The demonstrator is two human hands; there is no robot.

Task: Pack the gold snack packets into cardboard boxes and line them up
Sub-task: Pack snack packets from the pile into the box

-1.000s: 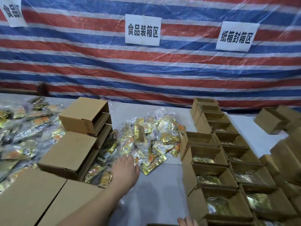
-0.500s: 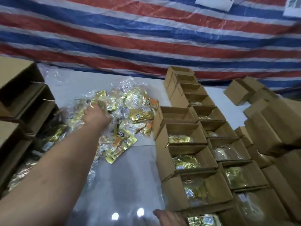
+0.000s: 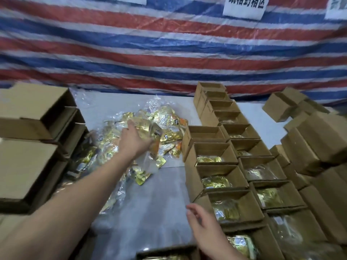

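The person stands at a pale table (image 3: pixel 150 203) in front of a striped red, white and blue tarp (image 3: pixel 169 59). The left hand (image 3: pixel 134 139) reaches far forward over the heap of gold snack packets (image 3: pixel 150 139) in the middle of the table. Its fingers are curled around a clear bag of gold packets (image 3: pixel 148 128), and the bag seems lifted a little above the heap, though the motion blur makes this hard to judge. The loose packets spread from the far middle of the table toward the left, where some lie under the edge of the stacked boxes (image 3: pixel 35 117).

The right hand (image 3: pixel 201 220) is low and near the person, just beside the left wall of one open box (image 3: pixel 232 205) in the near row. Its fingers are loosely bent and spread, and they hold nothing.

On the right side of the table, two rows of open cardboard boxes (image 3: pixel 225 147) run from far to near, touching each other side by side. Most of the nearer ones contain gold packets; the farthest ones look empty or too dark to tell. More boxes (image 3: pixel 315 141) stand further right, some closed. On the tarp hangs a white paper sign (image 3: pixel 244 6) with dark characters.
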